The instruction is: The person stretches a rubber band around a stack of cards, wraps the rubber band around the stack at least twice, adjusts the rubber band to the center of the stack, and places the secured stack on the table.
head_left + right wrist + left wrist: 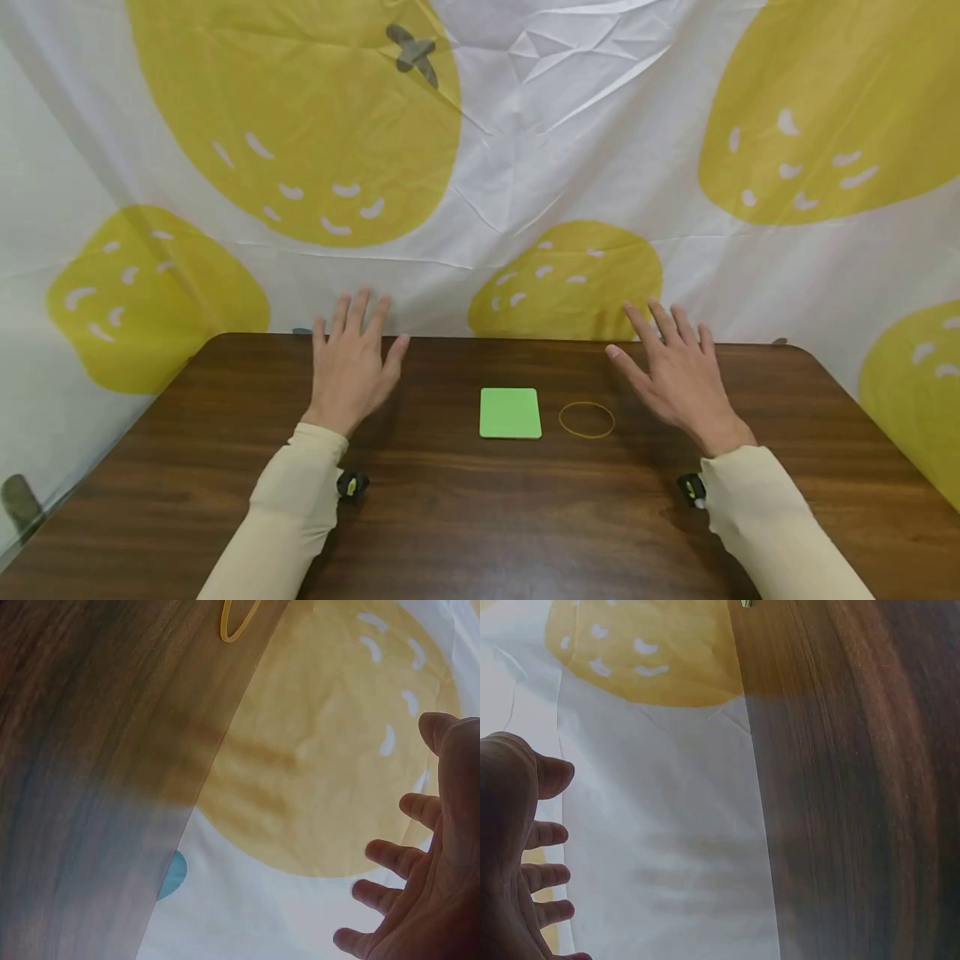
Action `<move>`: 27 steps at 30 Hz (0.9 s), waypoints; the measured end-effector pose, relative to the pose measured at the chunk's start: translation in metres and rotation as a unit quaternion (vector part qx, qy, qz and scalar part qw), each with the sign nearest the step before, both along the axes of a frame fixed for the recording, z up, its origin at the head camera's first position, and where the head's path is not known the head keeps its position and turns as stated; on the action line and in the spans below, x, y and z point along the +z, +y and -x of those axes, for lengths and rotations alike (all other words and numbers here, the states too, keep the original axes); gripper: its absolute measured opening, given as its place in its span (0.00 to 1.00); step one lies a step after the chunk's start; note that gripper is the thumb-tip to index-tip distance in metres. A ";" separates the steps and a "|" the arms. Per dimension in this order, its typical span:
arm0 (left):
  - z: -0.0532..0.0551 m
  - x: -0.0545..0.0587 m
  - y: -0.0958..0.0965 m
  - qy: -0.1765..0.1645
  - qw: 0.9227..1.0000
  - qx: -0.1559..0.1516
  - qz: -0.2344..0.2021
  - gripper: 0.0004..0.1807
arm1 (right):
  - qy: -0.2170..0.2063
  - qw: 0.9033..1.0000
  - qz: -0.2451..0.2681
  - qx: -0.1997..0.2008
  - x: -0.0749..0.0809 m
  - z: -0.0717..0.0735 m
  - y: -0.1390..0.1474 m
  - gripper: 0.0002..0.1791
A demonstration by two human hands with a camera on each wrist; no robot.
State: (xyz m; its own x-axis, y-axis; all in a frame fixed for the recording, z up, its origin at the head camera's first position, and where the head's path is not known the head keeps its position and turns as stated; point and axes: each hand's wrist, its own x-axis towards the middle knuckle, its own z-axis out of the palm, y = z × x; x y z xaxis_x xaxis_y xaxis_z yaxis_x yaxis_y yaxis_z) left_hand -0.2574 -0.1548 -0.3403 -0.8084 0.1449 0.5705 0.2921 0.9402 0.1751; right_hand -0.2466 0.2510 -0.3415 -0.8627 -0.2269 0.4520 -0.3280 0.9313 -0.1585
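Two splayed hands [351, 371] [681, 382] extend forward, well apart.

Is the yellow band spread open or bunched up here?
Spread open: in the head view, the yellow band lies on the table as one oval loop, its sides apart.

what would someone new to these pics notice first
Probably the bright green square on the dark table, between the left hand and right hand, with a thin yellow loop beside it toward the right hand. The yellow-patterned cloth behind the table would likely catch the eye too.
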 end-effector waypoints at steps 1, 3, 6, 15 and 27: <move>0.000 -0.001 0.000 0.004 1.000 -0.001 0.000 0.32 | 0.009 1.000 -0.001 0.002 0.000 0.000 0.000 0.38; 0.000 -0.002 0.002 0.015 1.000 -0.008 -0.003 0.32 | 0.028 1.000 -0.002 0.007 -0.001 0.000 -0.001 0.36; -0.001 -0.003 0.005 0.026 0.999 -0.024 -0.010 0.30 | 0.043 0.999 -0.001 0.014 -0.001 -0.001 -0.003 0.33; -0.004 0.001 0.024 -0.093 0.988 -0.095 -0.073 0.32 | -0.060 0.998 0.015 0.018 0.010 -0.004 -0.011 0.24; 0.003 -0.015 0.069 -0.328 0.913 -0.223 -0.097 0.32 | -0.179 0.981 0.019 0.070 -0.002 0.002 -0.030 0.18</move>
State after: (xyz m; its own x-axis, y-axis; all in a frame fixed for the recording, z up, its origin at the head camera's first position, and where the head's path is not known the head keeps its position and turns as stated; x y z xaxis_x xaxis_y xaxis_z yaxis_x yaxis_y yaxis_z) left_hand -0.2604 -0.0859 -0.3555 -0.8711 0.4899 0.0348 0.4101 0.6866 0.6003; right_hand -0.2488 0.2210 -0.3431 -0.9295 -0.3430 0.1355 -0.3687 0.8724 -0.3208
